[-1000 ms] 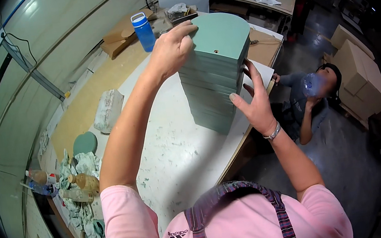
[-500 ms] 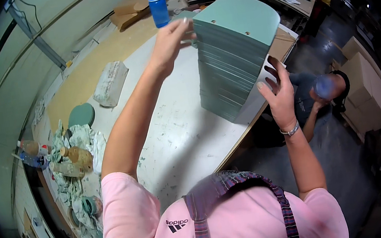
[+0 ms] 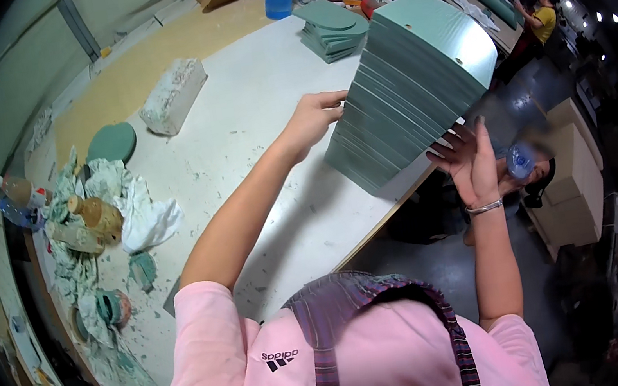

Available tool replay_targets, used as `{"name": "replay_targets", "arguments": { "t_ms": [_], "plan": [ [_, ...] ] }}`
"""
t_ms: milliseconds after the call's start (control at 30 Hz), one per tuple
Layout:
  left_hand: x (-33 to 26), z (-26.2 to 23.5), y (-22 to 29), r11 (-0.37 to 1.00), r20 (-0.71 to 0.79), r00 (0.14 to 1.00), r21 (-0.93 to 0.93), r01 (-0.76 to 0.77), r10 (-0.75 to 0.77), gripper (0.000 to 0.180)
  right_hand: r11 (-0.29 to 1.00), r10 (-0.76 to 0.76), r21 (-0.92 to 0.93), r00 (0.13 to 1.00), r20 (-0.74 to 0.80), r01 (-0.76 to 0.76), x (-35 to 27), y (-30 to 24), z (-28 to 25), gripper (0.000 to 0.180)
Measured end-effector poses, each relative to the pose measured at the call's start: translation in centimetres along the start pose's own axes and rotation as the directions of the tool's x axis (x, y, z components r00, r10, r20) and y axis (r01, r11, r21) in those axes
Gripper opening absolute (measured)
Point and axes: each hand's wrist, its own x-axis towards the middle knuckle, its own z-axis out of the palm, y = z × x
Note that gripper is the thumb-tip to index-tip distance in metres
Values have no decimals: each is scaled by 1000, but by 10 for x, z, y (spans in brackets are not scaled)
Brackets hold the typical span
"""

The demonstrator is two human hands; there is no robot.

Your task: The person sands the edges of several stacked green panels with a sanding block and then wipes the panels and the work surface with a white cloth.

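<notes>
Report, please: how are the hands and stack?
Left hand at left of tall green stack; right hand open at right. Stack on white table, near edge. Smaller pile beyond.

White worktable (image 3: pixel 249 106) beneath tall green stack (image 3: pixel 394 98), low green stack (image 3: pixel 332 32), whitish block (image 3: pixel 175 97), rags (image 3: pixel 148 218).

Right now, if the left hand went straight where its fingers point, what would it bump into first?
The tall stack of green pieces, on its left side. The fingertips of the left hand look right by that edge, maybe touching; I can't tell from this view.
</notes>
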Motion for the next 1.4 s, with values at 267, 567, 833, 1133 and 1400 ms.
{"name": "replay_targets", "arguments": {
  "t_ms": [267, 567, 833, 1133, 1400],
  "plan": [
    [-2, 0, -39, 981, -35, 981, 24, -190, 191, 49, 979, 75, -186, 995, -60, -85, 11, 7, 7, 87],
    [-7, 4, -54, 966, -99, 965, 108, -233, 244, 49, 972, 103, -206, 992, -71, -116, 14, 1, 10, 80],
    [-9, 17, -44, 952, -228, 948, 259, -162, 223, 40, 952, 115, -276, 991, -71, -131, 19, -6, 1, 74],
    [-27, 30, -42, 984, -120, 991, -162, -77, 58, 42, 966, 109, -230, 994, -31, -114, 15, -12, -8, 79],
    [-33, 9, -21, 996, 62, 997, -81, -37, 42, 35, 980, 115, -152, 989, -90, -127, 20, -13, -12, 74]
  ]
}}
